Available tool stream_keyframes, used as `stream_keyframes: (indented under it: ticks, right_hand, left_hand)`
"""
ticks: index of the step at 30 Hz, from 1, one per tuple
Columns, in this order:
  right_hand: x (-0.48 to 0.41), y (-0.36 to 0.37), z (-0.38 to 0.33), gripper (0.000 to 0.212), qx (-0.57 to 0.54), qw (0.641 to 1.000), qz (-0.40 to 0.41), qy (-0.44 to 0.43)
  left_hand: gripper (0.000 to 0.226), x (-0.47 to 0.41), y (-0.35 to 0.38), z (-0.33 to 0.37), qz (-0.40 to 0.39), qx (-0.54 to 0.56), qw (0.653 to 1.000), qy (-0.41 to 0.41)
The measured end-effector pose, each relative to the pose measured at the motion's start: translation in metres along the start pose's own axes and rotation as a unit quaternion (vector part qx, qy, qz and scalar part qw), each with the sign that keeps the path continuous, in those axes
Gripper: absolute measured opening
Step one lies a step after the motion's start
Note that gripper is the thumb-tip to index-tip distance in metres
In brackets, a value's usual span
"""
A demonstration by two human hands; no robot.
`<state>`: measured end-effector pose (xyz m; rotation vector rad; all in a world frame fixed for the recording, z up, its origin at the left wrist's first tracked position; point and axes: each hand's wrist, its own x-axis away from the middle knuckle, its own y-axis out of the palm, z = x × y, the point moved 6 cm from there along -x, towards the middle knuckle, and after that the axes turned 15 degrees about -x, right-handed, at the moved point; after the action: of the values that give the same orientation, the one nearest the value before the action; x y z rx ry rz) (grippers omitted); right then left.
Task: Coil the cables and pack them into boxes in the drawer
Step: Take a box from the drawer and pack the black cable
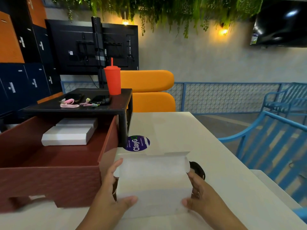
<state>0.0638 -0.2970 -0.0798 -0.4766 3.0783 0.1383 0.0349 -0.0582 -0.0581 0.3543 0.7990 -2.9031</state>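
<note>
Both hands on one white cardboard box (pixel 152 183), top flap open on its far edge. Left hand (pixel 113 193) curls round the left end, right hand (pixel 197 195) round the right end, thumbs on the near face. Small black object (pixel 197 168) just beyond the right fingers, too blurred to identify. Red-brown drawer (pixel 49 180) stands open just left of the left fingers, two white boxes (pixel 66 136) inside. Pink cables (pixel 69 103) lie well beyond the fingers on the black stand (pixel 74 111), near a red tumbler (pixel 113 80).
</note>
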Motion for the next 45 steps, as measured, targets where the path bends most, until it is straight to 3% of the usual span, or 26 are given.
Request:
stream_keyframes:
  ticks: [5,8,11,13,22,25,27,30,33,36,41,45]
  right_hand:
    - [0.000,-0.016,-0.017,0.071,0.160,0.981,0.082,-0.071]
    - [-0.004,-0.032,-0.023,0.058,0.352,0.920,0.139,-0.098]
    - [-0.016,-0.039,-0.005,0.055,0.470,0.875,0.108,-0.052]
    - [-0.019,-0.037,0.003,0.053,0.496,0.864,0.084,-0.031]
    - [-0.007,-0.034,0.004,0.023,0.542,0.830,0.121,-0.045]
    - [0.006,-0.043,-0.016,0.020,0.486,0.853,0.179,-0.061]
    - [0.016,-0.051,-0.034,0.006,0.423,0.877,0.218,-0.064]
    - [0.030,-0.068,-0.042,0.017,0.178,0.944,0.270,-0.071]
    - [0.039,-0.076,-0.058,0.026,-0.060,0.950,0.286,-0.111]
    - [0.051,-0.063,-0.091,0.025,-0.221,0.936,0.206,-0.179]
    - [0.044,-0.027,-0.117,0.041,-0.200,0.947,0.064,-0.243]
    - [0.021,0.006,-0.112,0.052,-0.055,0.979,-0.011,-0.198]
  left_hand:
    - [0.098,0.003,0.003,-0.003,-0.019,0.003,1.000,-0.002]
    - [0.101,0.005,0.005,0.000,-0.016,-0.001,1.000,0.004]
    - [0.109,0.005,0.003,-0.001,-0.002,-0.005,1.000,0.020]
    - [0.104,0.005,0.002,-0.001,0.002,0.008,1.000,0.028]
    - [0.109,0.004,0.008,-0.012,-0.004,0.008,0.999,0.038]
    - [0.099,0.006,0.009,-0.010,-0.009,0.017,0.999,0.038]
    - [0.101,0.005,0.010,-0.013,-0.012,0.015,0.999,0.033]
    - [0.106,0.003,0.010,-0.021,0.004,0.024,0.999,0.039]
    - [0.107,0.002,0.011,-0.022,-0.009,0.020,0.999,0.035]
    - [0.105,0.002,0.012,-0.024,-0.028,0.028,0.999,0.020]
    - [0.108,0.004,0.016,-0.024,-0.067,0.078,0.994,0.029]
    - [0.116,0.007,0.020,-0.025,-0.114,0.106,0.988,0.021]
